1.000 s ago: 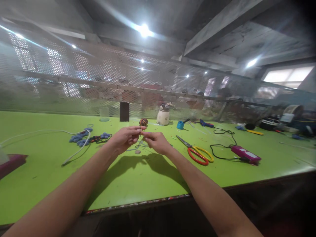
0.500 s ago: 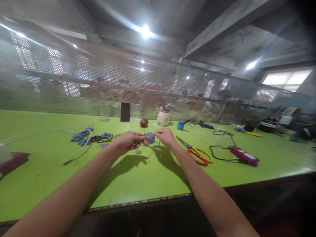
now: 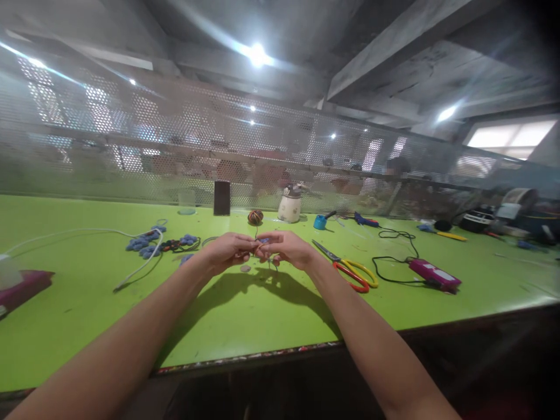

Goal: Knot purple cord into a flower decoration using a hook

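Observation:
My left hand (image 3: pixel 230 251) and my right hand (image 3: pixel 289 248) meet above the green table, fingertips almost touching. The left fingers pinch a thin orange and dark cord (image 3: pixel 259 247), and the right fingers close on it too; its detail is too small to make out. From a striped dark and orange ball of cord (image 3: pixel 255 217) behind them, a strand runs down to the hands. A blue yarn bundle (image 3: pixel 263 240) is mostly hidden behind the fingers. Below the left hand lies a small pale disc (image 3: pixel 245 269).
Scissors (image 3: pixel 350 274) with red and yellow handles lie right of my right hand. Blue knotted cord pieces (image 3: pixel 146 244) and a white cable (image 3: pixel 144 273) are at left. A white jug (image 3: pixel 289 207), dark box (image 3: pixel 221 198), blue pot (image 3: pixel 320 222) and purple power strip (image 3: pixel 434 275) stand or lie around.
My right hand has moved left and turned in toward my left hand, now covering most of the blue yarn bundle. The left hand stays in nearly the same place.

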`<state>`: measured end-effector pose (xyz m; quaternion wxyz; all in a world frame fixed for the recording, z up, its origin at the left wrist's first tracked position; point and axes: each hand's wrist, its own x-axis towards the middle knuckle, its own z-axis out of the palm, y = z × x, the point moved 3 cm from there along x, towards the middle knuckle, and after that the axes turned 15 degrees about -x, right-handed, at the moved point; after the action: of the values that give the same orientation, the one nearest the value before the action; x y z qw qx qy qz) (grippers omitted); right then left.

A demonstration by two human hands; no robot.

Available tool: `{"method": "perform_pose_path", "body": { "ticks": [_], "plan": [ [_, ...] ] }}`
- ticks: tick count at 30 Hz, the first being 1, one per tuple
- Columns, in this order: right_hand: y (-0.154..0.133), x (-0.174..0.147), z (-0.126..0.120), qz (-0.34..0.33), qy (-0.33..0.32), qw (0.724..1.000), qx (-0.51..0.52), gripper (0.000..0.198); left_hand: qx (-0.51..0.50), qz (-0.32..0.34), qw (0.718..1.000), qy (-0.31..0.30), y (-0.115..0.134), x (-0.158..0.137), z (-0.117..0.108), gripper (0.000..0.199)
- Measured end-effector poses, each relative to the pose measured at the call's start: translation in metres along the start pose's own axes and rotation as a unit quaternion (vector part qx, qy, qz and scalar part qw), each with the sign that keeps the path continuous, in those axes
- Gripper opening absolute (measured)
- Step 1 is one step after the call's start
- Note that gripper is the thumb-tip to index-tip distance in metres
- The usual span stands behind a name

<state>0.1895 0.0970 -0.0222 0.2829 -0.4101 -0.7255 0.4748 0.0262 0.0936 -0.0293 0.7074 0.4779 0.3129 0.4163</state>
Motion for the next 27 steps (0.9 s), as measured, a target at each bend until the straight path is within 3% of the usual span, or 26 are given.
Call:
{"method": "perform_pose_path", "body": {
  "ticks": [3,8,15,23,25,27],
  "plan": [
    [0.001,0.0,-0.002,0.014,0.004,0.997,-0.07,0.034,0.002,0.007,1.0,0.031,0.003,-0.002,0.0,0.006],
    [0.002,0.002,-0.009,0.009,0.083,0.984,-0.155,0.032,-0.014,0.018,0.998,0.058,0.009,-0.004,0.0,0.014],
    [0.015,0.011,-0.017,0.002,0.132,0.962,-0.238,0.024,-0.041,0.005,0.998,0.04,0.011,-0.004,0.001,0.019],
    [0.015,0.013,-0.02,-0.006,0.168,0.944,-0.282,0.002,-0.078,0.002,0.997,-0.008,0.012,-0.007,0.008,0.014],
    [0.009,0.01,-0.016,-0.041,0.151,0.959,-0.236,0.024,-0.067,0.001,0.998,-0.008,0.012,-0.007,0.009,0.011],
    [0.002,0.006,-0.009,-0.082,0.091,0.983,-0.134,0.043,-0.043,-0.006,0.999,-0.004,0.01,-0.007,0.008,0.007]
  ]
}}
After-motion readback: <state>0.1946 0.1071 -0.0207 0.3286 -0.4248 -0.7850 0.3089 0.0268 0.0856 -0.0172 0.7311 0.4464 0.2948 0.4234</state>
